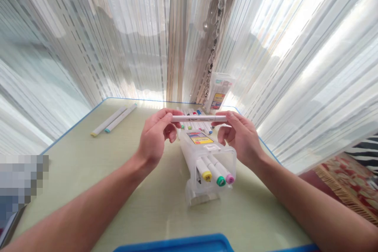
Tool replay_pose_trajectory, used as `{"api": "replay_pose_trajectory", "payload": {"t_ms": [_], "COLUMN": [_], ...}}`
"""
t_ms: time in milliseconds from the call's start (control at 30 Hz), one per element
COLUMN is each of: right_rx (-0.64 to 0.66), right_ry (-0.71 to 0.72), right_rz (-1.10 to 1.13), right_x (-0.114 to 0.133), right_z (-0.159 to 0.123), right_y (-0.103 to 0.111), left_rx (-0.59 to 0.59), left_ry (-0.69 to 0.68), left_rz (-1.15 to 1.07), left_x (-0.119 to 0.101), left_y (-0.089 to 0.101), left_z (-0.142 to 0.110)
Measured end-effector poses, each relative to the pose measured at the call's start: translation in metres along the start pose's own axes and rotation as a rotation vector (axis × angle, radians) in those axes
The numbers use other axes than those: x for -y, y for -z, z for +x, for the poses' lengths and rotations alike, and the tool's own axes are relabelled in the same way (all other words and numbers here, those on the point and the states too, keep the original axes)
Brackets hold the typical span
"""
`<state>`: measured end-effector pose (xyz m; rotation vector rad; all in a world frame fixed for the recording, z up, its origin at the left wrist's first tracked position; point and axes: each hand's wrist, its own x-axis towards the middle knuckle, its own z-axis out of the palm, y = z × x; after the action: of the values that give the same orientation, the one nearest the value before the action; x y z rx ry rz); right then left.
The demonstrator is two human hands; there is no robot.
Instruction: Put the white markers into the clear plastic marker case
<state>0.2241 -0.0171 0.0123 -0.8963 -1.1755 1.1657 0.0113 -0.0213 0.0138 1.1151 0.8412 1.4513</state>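
Note:
A white marker (199,118) is held level between both hands, above the table. My left hand (156,132) pinches its left end, and my right hand (238,132) pinches the right end. Just below lies a clear plastic marker case (189,153) on its side, its open end toward me. Inside it are several markers, among them ones with a yellow end (207,176), a green end (221,181) and a pink end (229,179). Behind the held marker, a row of several markers (189,125) lies on the table, partly hidden by it.
Two markers (113,121) lie at the table's left. Another clear case (220,92) stands upright at the far edge, before striped curtains (132,27). The pale green table (88,169) has a blue rim. A blue object (177,244) shows at the near edge.

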Motion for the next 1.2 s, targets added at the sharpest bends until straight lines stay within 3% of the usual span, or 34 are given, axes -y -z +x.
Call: {"api": "replay_pose_trajectory", "payload": {"t_ms": [733, 1033, 1200], "right_rx": [-0.017, 0.014, 0.011], "right_ry": [-0.019, 0.027, 0.021], "right_rz": [0.039, -0.089, -0.089], "right_x": [0.0029, -0.0033, -0.0041], "right_z": [-0.0019, -0.0024, -0.0019], "right_y": [-0.0032, 0.0004, -0.0002], "left_rx": [-0.011, 0.009, 0.018], "left_ry": [0.010, -0.069, -0.060], "left_rz": [0.051, 0.299, 0.271], "left_x": [-0.0001, 0.0022, 0.0037], "left_y": [-0.0022, -0.0013, -0.0013], "left_z": [0.0006, -0.0018, -0.0012]}}
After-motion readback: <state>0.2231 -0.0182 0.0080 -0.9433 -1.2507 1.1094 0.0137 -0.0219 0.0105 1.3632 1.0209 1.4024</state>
